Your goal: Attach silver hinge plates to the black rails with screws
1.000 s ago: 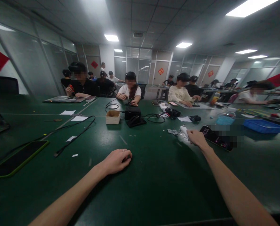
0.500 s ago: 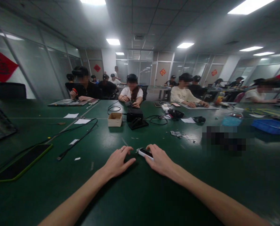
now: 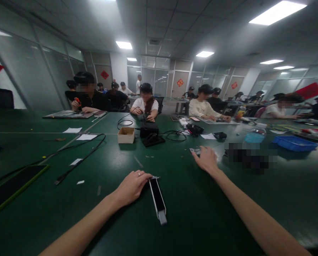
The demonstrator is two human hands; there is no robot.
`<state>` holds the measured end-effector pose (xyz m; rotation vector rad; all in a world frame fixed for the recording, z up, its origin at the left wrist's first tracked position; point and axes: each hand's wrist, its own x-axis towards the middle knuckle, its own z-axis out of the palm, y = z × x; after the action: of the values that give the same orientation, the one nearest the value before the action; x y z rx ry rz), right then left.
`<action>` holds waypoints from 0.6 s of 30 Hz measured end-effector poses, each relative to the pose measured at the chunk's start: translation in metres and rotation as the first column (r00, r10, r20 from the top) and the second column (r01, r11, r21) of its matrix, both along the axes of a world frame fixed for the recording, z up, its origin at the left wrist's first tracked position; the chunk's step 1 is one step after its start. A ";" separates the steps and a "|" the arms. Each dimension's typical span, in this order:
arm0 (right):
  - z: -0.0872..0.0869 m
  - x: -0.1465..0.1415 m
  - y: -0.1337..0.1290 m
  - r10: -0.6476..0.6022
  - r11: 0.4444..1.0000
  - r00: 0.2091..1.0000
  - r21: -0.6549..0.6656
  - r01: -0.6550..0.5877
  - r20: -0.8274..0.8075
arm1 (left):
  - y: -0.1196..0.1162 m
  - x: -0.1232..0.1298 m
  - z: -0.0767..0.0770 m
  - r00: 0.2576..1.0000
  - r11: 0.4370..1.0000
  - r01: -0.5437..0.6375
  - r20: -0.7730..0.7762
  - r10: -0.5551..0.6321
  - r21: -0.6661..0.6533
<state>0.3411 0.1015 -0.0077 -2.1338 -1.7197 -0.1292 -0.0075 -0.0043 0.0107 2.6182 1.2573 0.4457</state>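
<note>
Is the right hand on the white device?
No, the left hand is at the device; the right hand is at the metal parts.

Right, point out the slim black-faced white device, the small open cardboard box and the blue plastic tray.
Slim black-faced white device (image 3: 157, 196): head view, middle of its black face.
Small open cardboard box (image 3: 126, 139): head view, its near wall.
Blue plastic tray (image 3: 295, 146): head view, its near wall.

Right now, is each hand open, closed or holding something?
Left hand: curled at the far end of the white-edged device; firm grip can't be told.
Right hand: open, at the small metal parts.
</note>
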 end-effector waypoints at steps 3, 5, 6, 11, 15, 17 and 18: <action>-0.014 0.043 0.021 -0.191 0.974 0.981 -0.128 0.185 -0.033 | 0.001 -0.003 -0.003 0.999 0.999 0.044 0.031 -0.043 -0.012; -0.020 0.054 0.033 -0.174 0.972 0.984 -0.166 0.166 -0.040 | 0.001 -0.004 -0.003 0.997 0.998 0.057 0.043 -0.057 -0.017; -0.022 0.056 0.039 -0.152 0.974 0.987 -0.179 0.142 -0.042 | 0.000 -0.005 -0.003 0.997 0.998 0.058 0.046 -0.057 -0.018; -0.026 0.049 0.071 -0.087 0.972 0.995 -0.221 0.076 -0.042 | -0.003 -0.003 0.000 0.997 0.998 0.066 0.038 -0.066 -0.006; -0.030 0.046 0.092 0.032 0.969 0.999 -0.244 -0.037 -0.025 | -0.002 -0.002 -0.001 0.997 0.998 0.068 0.049 -0.067 -0.010; -0.035 0.046 0.098 0.105 0.961 0.994 -0.255 -0.104 -0.013 | -0.001 -0.002 -0.002 0.996 0.998 0.067 0.058 -0.066 -0.016; -0.037 0.046 0.100 0.130 0.957 0.992 -0.260 -0.127 -0.006 | -0.001 -0.002 -0.002 0.996 0.998 0.066 0.061 -0.065 -0.018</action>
<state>0.3866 0.2010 -0.0446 -2.1935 -1.9693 0.1290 -0.0093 -0.0052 0.0083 2.5998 1.1477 0.4945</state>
